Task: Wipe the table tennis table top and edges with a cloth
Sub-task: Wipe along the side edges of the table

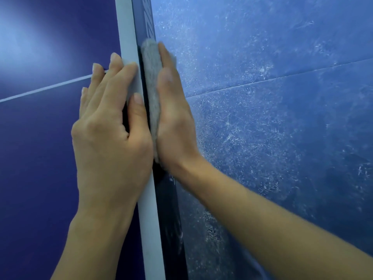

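Note:
The dark blue table top (40,148) fills the left of the head view, with a white border stripe (150,229) along its edge and a thin white centre line (46,88). My left hand (109,138) lies flat on the top, fingers over the white stripe and thumb at the rim. My right hand (173,116) presses a folded grey cloth (150,77) flat against the dark side face of the table's edge (169,219), palm toward the table. The cloth sits between the two hands.
To the right and below lies a blue floor (282,118) covered with pale scuff marks and crossed by a thin seam line. White lettering (148,21) shows on the table's side face further up.

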